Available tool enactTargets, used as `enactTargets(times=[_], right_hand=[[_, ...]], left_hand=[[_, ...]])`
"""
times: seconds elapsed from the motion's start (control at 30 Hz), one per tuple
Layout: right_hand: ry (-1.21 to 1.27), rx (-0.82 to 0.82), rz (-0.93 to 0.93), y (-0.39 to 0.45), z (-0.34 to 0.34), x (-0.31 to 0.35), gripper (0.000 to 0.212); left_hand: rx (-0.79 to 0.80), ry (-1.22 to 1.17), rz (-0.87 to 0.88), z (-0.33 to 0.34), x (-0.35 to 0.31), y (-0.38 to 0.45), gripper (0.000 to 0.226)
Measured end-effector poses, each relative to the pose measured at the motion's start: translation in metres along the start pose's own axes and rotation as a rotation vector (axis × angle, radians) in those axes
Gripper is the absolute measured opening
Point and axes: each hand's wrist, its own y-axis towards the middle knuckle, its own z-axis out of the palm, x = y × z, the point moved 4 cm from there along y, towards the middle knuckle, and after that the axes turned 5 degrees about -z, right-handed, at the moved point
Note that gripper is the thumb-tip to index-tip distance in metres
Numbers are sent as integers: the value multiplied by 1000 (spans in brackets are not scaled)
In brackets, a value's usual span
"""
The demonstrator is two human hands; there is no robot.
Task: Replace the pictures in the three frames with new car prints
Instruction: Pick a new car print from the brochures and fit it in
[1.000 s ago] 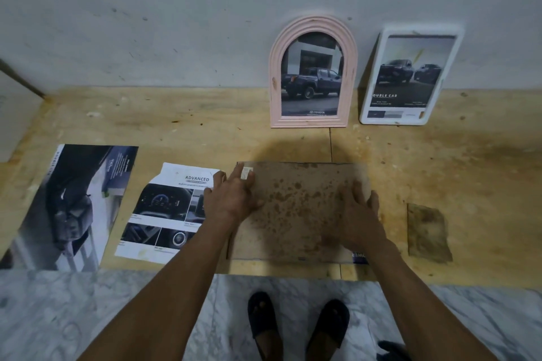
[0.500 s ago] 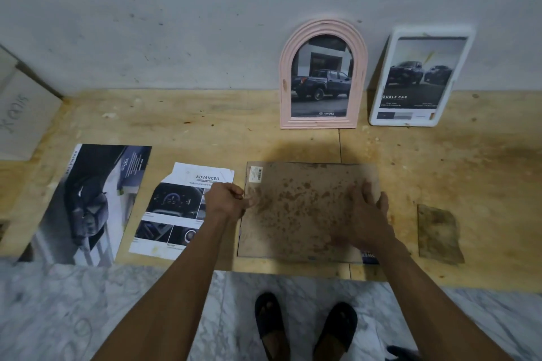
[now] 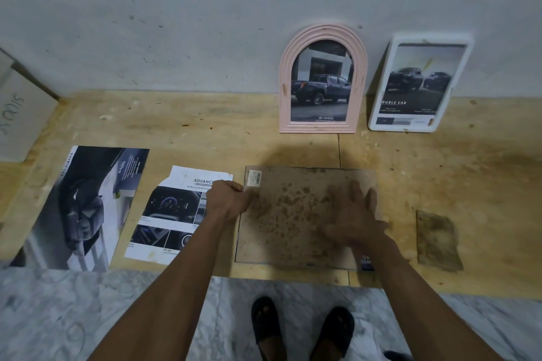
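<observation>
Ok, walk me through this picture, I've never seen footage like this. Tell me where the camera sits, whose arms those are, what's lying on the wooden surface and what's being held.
There is no machine here. The camera is worn on a person's head and looks down, so the two arms and the sandalled feet belong to the wearer.

On the wooden surface a stained brown backing board lies flat, with a printed sheet peeking out at its near right corner. The left hand has its fingers curled at the board's left edge, apparently gripping it. The right hand lies with straight fingers on the board; it is blurred.

To the left lie a dashboard print and a larger dark car print. Against the wall lean a pink arched frame and a white frame, each showing a truck picture. A small stained brown piece lies to the right.
</observation>
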Motion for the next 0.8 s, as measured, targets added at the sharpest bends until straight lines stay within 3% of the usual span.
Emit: enactTargets(times=[0.23,0.4,0.5,0.8], right_hand=[[-82,-36,16,3,3,7,93],[-106,-88,-64,11,-16,16,88],[-136,-68,-71,17,-11,15,95],[-90,-53,-42,22,-5,15,102]], left_hand=[[-84,210,-14,5,-21,4,36],[-33,577,466,26,-62,-10,59],[2,804,571,45,-57,-15,49],[-140,737,635,55,-34,-18,46]])
